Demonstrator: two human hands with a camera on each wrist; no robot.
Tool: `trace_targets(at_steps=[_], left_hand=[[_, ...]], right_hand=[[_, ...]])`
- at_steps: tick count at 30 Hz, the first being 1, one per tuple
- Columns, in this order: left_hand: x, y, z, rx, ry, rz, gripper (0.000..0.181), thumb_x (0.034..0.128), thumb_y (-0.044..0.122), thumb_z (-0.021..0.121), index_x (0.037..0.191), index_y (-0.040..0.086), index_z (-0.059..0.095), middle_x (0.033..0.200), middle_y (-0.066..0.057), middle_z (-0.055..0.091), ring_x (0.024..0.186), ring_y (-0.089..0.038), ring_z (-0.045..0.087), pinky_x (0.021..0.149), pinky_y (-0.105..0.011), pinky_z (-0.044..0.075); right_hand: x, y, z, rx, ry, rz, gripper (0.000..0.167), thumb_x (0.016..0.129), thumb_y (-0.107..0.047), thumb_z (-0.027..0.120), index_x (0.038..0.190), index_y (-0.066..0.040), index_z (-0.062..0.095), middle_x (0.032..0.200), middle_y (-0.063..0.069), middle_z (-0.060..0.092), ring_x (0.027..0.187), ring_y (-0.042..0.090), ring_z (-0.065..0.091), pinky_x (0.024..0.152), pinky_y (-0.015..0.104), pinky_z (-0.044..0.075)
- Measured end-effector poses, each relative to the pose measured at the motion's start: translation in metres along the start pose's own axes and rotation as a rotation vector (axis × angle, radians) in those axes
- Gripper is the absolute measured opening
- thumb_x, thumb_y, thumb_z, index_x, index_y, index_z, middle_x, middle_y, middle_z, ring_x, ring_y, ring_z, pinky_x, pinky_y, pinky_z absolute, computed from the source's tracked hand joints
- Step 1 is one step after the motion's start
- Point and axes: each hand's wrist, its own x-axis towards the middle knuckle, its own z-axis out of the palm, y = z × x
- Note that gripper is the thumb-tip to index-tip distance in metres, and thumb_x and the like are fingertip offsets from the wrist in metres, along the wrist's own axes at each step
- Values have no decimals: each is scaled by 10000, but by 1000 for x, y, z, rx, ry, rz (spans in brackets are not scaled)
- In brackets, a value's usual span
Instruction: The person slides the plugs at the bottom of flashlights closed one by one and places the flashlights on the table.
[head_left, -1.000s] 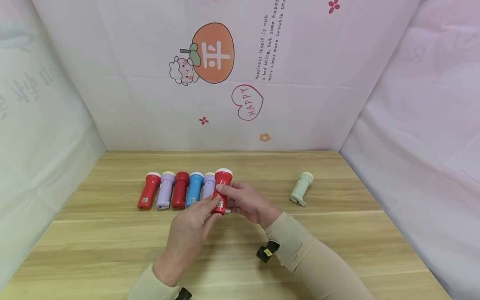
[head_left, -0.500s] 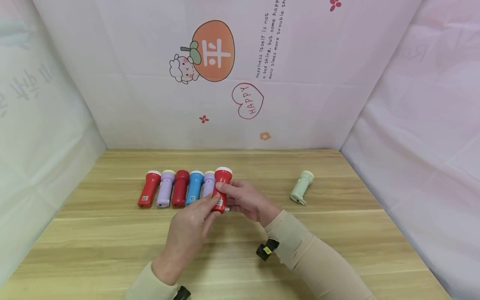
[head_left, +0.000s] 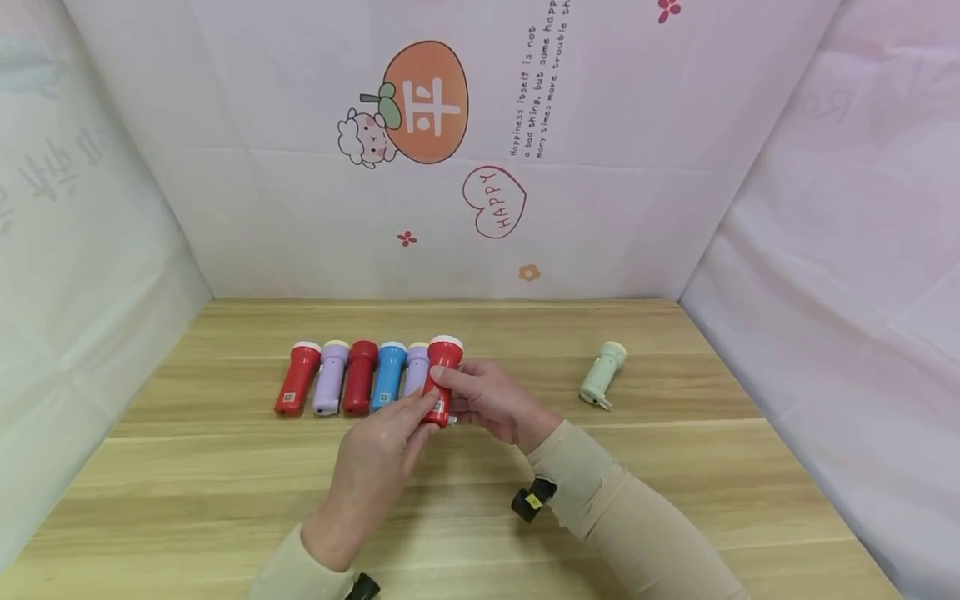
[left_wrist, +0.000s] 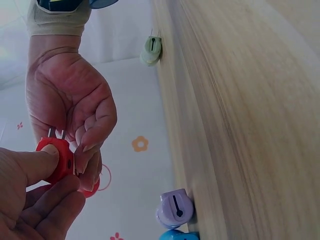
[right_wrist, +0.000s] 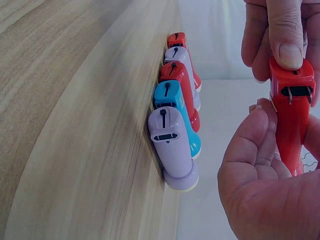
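Observation:
Both hands hold a red flashlight [head_left: 446,354] with a white-rimmed head, raised off the table with its head pointing away. My left hand [head_left: 375,454] pinches its tail end, the thumb lying across the end cap in the right wrist view. Around the body curls my right hand [head_left: 495,404], its thumb on the upper side. Two metal plug prongs [right_wrist: 290,96] stick out from the tail of the flashlight. Just left of it, a lilac flashlight [right_wrist: 172,145] ends a row on the table; in the head view the hands partly cover it.
The row continues leftward with a blue flashlight [head_left: 391,367], a dark red one [head_left: 361,375], another lilac one [head_left: 331,379] and another red one [head_left: 298,379]. Apart at right lies a pale green flashlight [head_left: 603,375], prongs out. Printed cloth walls [head_left: 600,208] bound the wooden table [head_left: 187,467].

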Motion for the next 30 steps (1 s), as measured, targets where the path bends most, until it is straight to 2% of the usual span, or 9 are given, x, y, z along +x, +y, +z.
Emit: trace_targets(at_steps=[7,17,21,30], left_hand=[[0,0,0,-2,15,19,571,783,160,914,1313,64,724,1219,-99,766,1065,-234,762,825,-346,629],[-1,1,-3,6,-29,3,571,816,150,898,1347,73,703,1257,-91,750,1107,-231,749,859,-337,620],[0,0,-4,7,-19,19,545,826,140,892,1332,55,708,1251,-100,753,1095,-243,753,851,-348,624],[14,-2,-11,-3,-18,45,540,862,162,862,1359,47,686,1279,-111,740,1140,-270,736,904,-373,611]], right_hand=[[0,0,0,-6,0,-6,531,1024,-413,649,1330,18,599,1124,118,749,930,215,742,906,354,611],[1,3,0,-1,6,0,568,1014,-425,657,1350,26,581,1152,134,737,935,227,734,911,354,611],[2,1,1,-1,1,0,556,1020,-418,648,1350,24,582,1135,127,745,939,219,737,905,352,610],[5,-18,-1,-22,-5,-23,520,1027,-398,630,1334,20,591,1135,135,746,943,231,747,904,358,615]])
